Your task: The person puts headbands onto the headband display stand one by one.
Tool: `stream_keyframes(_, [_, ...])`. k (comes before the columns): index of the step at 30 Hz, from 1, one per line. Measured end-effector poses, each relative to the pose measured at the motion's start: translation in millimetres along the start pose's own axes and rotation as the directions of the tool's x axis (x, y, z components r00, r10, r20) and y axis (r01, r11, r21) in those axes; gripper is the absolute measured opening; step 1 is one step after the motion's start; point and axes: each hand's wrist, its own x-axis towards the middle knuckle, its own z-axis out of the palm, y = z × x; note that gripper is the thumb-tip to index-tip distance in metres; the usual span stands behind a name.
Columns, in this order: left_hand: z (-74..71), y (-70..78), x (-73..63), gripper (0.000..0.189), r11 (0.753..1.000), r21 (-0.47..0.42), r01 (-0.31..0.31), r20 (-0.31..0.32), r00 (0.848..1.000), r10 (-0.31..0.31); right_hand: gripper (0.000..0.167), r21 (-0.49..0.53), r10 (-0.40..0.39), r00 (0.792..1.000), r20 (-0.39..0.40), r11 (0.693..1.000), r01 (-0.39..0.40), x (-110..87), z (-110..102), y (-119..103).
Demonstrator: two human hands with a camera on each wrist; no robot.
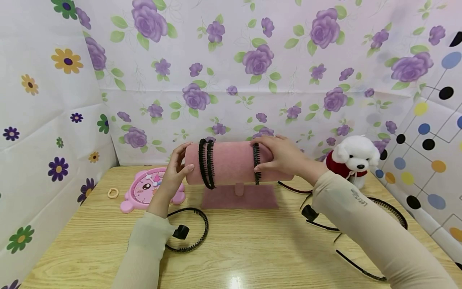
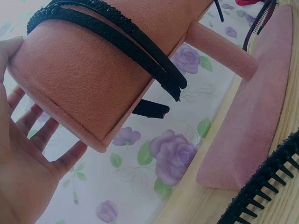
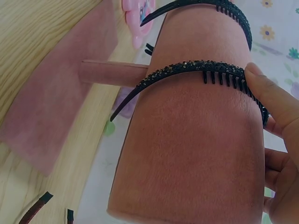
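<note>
A pink velvety headband stand (image 1: 232,162), a padded roll on a post and flat base, stands mid-table. My left hand (image 1: 169,182) grips the roll's left end, its thumb on the front and the other fingers around the end and back. Two black toothed headbands (image 1: 203,164) sit side by side near that hand. Toward the roll's right end is a black glittery headband (image 3: 187,66), which my right hand (image 1: 279,154) pinches. In the right wrist view the thumb presses on this band, with fingers behind the roll.
A pink clock (image 1: 142,190) and a small tan ring (image 1: 113,193) lie at left. Another headband (image 1: 205,233) is under the left wrist. Several headbands, including a thin black one (image 1: 361,267), lie at right, near a white plush dog (image 1: 355,154) in red.
</note>
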Motion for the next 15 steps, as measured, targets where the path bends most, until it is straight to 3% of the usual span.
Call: stream_keyframes(15, [0.1,-0.7,0.1,0.062,1.000,-0.008,-0.001,0.000,1.000,0.001,0.068,0.021,-0.026,1.000,0.007,0.999,0.026,10.7,3.9,-8.8])
